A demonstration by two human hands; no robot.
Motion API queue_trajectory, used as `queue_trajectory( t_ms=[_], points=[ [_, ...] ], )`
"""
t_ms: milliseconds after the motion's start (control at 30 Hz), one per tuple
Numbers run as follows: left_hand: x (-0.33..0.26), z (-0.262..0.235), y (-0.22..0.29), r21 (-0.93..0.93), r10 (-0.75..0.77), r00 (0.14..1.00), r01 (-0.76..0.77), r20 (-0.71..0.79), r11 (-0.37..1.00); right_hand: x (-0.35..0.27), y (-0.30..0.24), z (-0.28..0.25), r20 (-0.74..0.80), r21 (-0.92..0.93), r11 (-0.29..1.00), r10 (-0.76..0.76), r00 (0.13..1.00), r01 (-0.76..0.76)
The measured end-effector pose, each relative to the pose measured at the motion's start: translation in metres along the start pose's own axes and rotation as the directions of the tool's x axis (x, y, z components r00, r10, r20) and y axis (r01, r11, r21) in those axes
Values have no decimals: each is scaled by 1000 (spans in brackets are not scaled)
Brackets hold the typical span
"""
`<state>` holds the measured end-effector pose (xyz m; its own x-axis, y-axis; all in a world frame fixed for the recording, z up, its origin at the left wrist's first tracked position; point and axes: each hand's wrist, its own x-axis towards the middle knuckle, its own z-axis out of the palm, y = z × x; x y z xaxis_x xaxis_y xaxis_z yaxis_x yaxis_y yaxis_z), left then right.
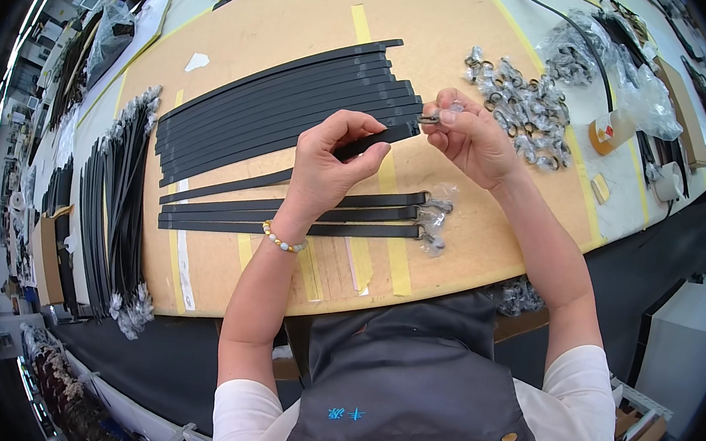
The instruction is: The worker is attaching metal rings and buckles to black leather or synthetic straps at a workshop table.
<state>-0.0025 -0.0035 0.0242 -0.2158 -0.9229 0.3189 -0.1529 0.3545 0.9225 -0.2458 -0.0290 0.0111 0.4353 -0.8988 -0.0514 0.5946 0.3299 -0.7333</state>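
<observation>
My left hand [331, 158] pinches a black strap [377, 140] near its right end, with the rest trailing left across the table. Just beyond that end, my right hand [475, 144] has its fingers closed on a small metal clasp [429, 120] with clear plastic on it. The clasp is at the strap tip; I cannot tell whether the strap passes through it. Behind my left hand, several flat black straps [279, 101] lie side by side. Nearer to me rest three straps [319, 228] with plastic-wrapped clasps [434, 219] at their right ends.
Loose plastic-wrapped metal clasps [526, 110] are heaped right of my right hand. A bundle of black straps [110, 208] hangs over the left table edge. At the right stand an amber jar [608, 134] and a white cup-like object [669, 183], with clear plastic bags [653, 104] behind.
</observation>
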Motion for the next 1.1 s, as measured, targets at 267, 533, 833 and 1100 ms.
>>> queue_trajectory(
  t_ms=[267, 533, 833, 1100],
  points=[
    [-4, -1, 3, -26, -103, 993, 105, 56, 994, 0, 6, 0, 99, 20, 999, -27, 995, 25],
    [-4, 4, 6, -57, -92, 994, 95, 50, 994, -2, 13, 5, 153, -5, 1000, 26, 988, -26],
    [-8, 9, 11, -103, -41, 998, 46, 47, 994, -3, 20, 12, 198, -25, 998, 68, 978, -65],
    [-10, 5, 19, -58, -3, 998, 7, 56, 998, -4, 19, -5, 273, -62, 990, 140, 952, -128]
  ],
)
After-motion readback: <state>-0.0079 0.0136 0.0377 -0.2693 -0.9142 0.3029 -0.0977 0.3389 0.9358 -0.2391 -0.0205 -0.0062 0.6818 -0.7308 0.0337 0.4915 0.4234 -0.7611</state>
